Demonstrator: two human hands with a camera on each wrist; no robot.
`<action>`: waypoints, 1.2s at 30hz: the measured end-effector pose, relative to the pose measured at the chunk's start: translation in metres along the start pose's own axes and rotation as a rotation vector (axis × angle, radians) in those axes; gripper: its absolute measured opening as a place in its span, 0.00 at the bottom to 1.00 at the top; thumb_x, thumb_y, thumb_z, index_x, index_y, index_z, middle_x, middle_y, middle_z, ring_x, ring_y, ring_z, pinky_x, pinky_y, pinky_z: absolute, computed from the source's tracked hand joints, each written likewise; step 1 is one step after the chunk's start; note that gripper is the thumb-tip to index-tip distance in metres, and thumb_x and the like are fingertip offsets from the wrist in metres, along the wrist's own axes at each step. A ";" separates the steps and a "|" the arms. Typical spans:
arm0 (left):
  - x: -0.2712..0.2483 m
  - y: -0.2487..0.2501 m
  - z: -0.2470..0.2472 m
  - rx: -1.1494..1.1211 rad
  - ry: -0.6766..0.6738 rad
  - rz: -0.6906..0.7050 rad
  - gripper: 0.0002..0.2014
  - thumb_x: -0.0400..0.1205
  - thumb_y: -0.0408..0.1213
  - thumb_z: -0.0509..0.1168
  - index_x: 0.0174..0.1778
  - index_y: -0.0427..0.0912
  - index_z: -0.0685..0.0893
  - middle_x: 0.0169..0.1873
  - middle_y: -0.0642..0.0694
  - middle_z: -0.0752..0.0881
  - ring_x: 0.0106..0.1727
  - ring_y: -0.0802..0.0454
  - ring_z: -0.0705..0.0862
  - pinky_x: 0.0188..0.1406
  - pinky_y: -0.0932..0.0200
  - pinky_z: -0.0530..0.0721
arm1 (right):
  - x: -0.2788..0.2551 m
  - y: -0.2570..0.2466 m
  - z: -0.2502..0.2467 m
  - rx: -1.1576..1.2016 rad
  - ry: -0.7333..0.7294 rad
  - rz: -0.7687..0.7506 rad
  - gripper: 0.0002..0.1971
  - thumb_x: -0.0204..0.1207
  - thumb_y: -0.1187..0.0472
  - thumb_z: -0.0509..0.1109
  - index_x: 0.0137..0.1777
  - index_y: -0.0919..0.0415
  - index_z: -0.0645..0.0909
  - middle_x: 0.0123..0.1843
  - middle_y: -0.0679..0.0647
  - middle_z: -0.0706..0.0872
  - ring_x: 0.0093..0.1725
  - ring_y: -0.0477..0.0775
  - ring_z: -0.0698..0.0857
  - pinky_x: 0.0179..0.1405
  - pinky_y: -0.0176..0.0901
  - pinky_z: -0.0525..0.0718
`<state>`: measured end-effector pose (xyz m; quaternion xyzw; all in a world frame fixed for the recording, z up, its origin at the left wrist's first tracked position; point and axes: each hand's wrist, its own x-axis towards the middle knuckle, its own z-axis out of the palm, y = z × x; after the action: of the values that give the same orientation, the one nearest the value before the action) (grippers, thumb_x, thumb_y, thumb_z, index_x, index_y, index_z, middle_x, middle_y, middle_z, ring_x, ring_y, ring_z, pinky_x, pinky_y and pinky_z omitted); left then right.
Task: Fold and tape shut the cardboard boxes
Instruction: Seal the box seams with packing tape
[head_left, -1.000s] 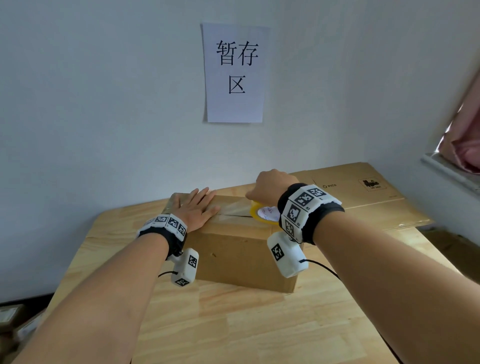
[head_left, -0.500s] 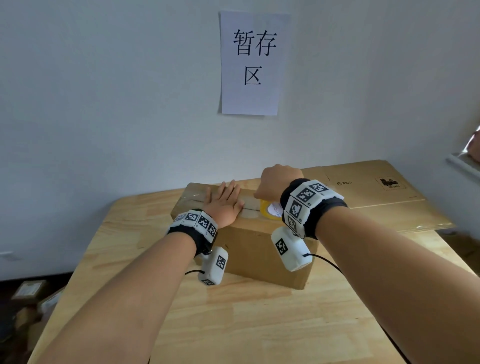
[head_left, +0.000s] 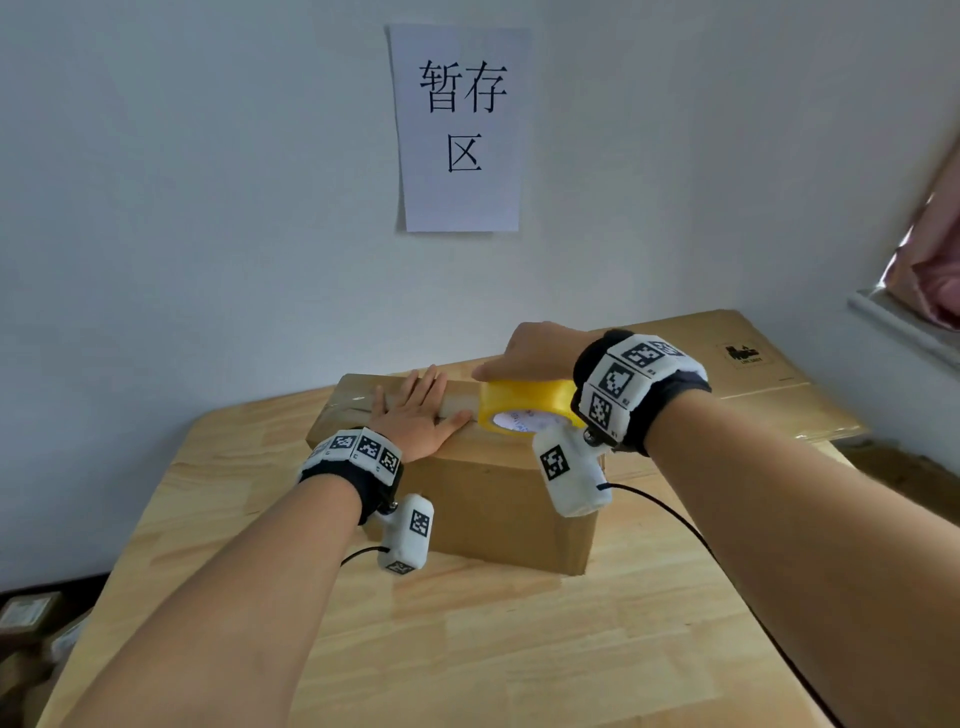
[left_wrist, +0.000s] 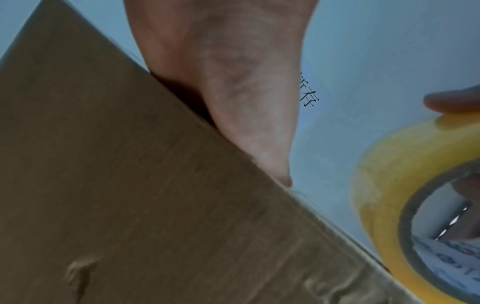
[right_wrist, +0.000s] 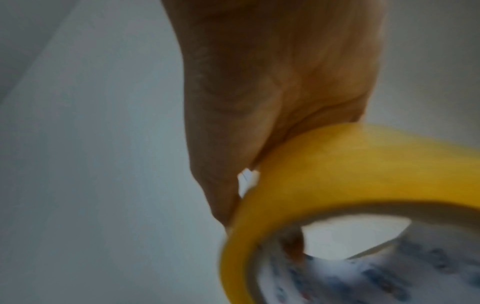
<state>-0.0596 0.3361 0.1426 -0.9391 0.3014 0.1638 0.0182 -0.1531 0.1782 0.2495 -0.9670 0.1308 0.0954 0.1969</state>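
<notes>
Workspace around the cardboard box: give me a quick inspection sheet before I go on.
Surface: light wooden table, bare at the near side.
Job's things: brown cardboard box with flaps closed; yellow roll of packing tape at its top seam, a strip running left under the palm.
Clutter: flattened brown cardboard sheets at the far right.
Grippers: left hand presses flat on the box top; right hand grips the roll.
Cables: black wrist-camera cables hang from both wrists above the table.
Surroundings: white paper sign on the wall; small boxes on the floor at left.
</notes>
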 end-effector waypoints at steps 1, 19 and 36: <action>-0.001 0.000 0.000 -0.006 0.007 -0.003 0.38 0.82 0.66 0.38 0.84 0.52 0.36 0.82 0.57 0.34 0.82 0.56 0.33 0.79 0.36 0.34 | -0.001 0.004 0.002 0.032 0.036 0.002 0.25 0.77 0.41 0.64 0.28 0.58 0.65 0.28 0.50 0.69 0.28 0.49 0.69 0.26 0.38 0.64; -0.005 -0.001 -0.003 -0.016 0.003 0.012 0.37 0.83 0.66 0.37 0.83 0.52 0.35 0.82 0.57 0.33 0.82 0.56 0.33 0.79 0.37 0.32 | -0.029 0.033 0.002 -0.160 0.229 0.119 0.18 0.75 0.48 0.64 0.30 0.58 0.69 0.31 0.50 0.75 0.27 0.48 0.72 0.25 0.36 0.67; -0.008 0.004 -0.004 -0.039 -0.005 -0.014 0.35 0.83 0.65 0.38 0.83 0.53 0.36 0.82 0.58 0.34 0.82 0.58 0.34 0.79 0.38 0.32 | -0.032 0.063 0.005 0.200 0.299 0.031 0.31 0.74 0.39 0.67 0.20 0.56 0.59 0.20 0.50 0.61 0.22 0.51 0.63 0.24 0.40 0.60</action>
<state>-0.0664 0.3370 0.1487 -0.9409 0.2917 0.1721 0.0016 -0.2024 0.1314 0.2305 -0.9438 0.1824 -0.0599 0.2690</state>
